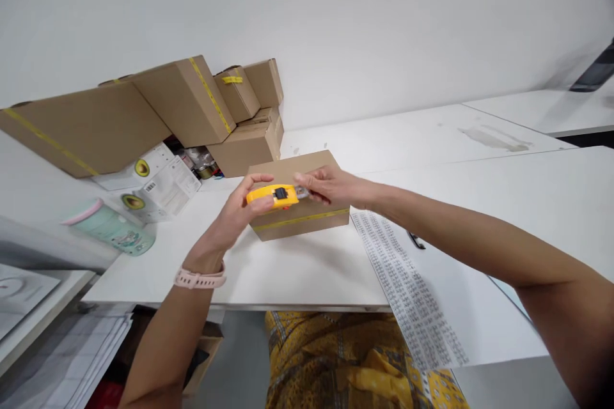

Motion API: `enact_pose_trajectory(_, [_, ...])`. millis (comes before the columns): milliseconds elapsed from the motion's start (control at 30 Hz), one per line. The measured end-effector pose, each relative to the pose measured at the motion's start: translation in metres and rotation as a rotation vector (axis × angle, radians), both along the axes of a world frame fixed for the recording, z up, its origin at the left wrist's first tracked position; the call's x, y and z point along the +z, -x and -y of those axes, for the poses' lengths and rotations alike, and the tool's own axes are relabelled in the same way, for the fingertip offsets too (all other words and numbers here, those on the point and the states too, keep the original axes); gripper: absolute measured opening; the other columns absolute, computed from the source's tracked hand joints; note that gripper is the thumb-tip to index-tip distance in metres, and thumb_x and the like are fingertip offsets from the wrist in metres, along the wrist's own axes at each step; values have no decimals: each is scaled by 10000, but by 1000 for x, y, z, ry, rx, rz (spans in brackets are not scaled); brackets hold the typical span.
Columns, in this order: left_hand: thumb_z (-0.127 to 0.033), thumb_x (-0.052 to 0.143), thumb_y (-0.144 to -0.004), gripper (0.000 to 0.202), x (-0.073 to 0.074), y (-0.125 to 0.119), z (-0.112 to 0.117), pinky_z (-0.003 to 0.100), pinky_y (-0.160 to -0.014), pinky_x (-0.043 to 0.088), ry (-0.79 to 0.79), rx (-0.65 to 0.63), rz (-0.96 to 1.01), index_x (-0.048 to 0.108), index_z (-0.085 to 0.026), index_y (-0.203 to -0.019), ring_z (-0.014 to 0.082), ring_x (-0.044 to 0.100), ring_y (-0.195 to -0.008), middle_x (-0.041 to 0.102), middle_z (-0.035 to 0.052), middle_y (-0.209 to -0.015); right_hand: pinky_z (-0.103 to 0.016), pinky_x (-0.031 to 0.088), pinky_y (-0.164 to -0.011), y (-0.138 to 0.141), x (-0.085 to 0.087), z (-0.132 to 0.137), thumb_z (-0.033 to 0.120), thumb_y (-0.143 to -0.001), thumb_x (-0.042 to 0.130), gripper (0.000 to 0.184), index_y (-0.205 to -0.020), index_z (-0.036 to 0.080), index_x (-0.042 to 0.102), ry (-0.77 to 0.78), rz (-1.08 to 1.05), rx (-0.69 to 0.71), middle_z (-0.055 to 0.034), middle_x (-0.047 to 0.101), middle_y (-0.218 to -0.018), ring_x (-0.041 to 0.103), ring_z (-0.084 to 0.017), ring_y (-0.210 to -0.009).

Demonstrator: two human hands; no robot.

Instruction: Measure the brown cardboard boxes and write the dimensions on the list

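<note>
A yellow box cutter (271, 195) with a black slider is gripped in my left hand (235, 212), its thumb along the body. My right hand (327, 184) pinches the grey front end of the cutter with thumb and fingers. Whether the blade is out is hidden by those fingers. Both hands are above a closed brown cardboard box (307, 225) with a yellow tape strip along its near side. The box rests on the white table (307, 275).
More cardboard boxes (177, 102) are stacked at the back left. A white box with avocado pictures (165, 188) and a mint tumbler (115, 230) stand at the left. A printed sheet (407, 287) lies at the right near a small black object (416, 240).
</note>
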State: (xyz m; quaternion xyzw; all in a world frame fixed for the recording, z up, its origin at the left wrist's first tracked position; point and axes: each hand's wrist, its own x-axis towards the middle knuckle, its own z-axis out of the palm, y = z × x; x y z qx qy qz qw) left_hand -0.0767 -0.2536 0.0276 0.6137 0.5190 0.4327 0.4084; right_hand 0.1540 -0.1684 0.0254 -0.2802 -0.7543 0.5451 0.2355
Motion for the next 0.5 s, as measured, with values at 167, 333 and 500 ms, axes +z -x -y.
enact_pose_trajectory(167, [-510, 786, -675, 503, 1, 71, -25, 256, -584, 430, -1, 224, -32, 674, -189, -1045, 226, 624, -808, 727, 69, -978, -243, 328, -489, -47, -9, -70, 576, -940, 572, 521, -606, 180, 516, 44, -59, -348, 14, 480, -600, 389, -80, -510])
enact_pose_trajectory(333, [-457, 823, -617, 425, -11, 142, -42, 232, -519, 414, 178, 300, 23, 714, -159, -900, 194, 584, -693, 725, 65, -843, -263, 358, -526, -83, -46, -110, 652, -929, 519, 575, -596, 185, 486, 35, 37, -428, -18, 512, -636, 404, -100, -543])
enact_pose_trajectory(500, [-400, 811, -662, 355, -14, 160, -57, 225, -499, 435, 231, 318, 71, 736, -165, -917, 188, 608, -677, 752, 72, -857, -269, 369, -552, -62, -68, -114, 720, -927, 428, 643, -565, 191, 475, -53, 95, -404, -11, 475, -589, 410, -108, -538])
